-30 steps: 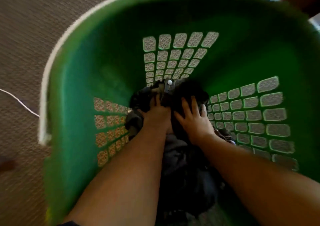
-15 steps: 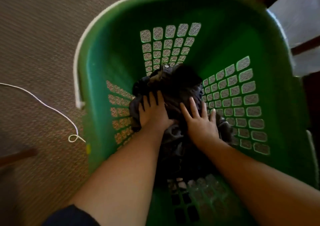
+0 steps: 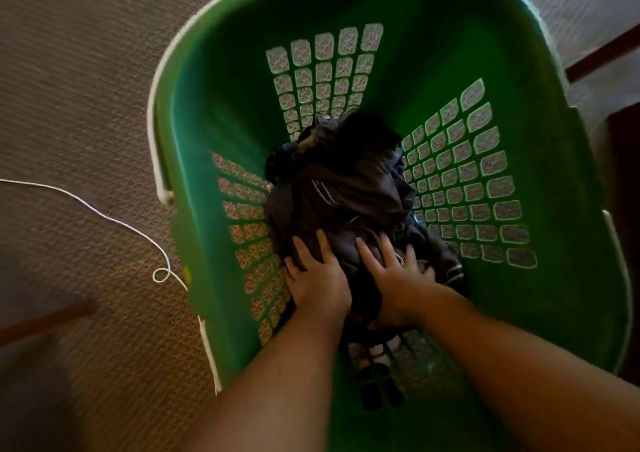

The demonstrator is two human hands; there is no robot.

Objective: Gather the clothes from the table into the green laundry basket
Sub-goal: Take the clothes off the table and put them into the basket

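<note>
The green laundry basket (image 3: pixel 485 53) fills most of the head view, standing on carpet. At its bottom lies a bundle of dark clothes (image 3: pixel 346 181) with thin white stripes and a small button at the far end. My left hand (image 3: pixel 317 278) and my right hand (image 3: pixel 398 278) both lie flat on the near end of the bundle, fingers spread and pointing away from me. Neither hand grips the cloth. Both forearms reach down into the basket from the near rim.
Brown patterned carpet (image 3: pixel 76 70) surrounds the basket. A thin white cord (image 3: pixel 114 221) runs across it on the left and ends in a small loop by the basket wall. Dark wooden furniture legs (image 3: pixel 602 56) stand at the upper right.
Both hands have slid back toward me along the dark bundle, from its far end to its near end. The view has pulled up and back, showing more of the basket rim.
</note>
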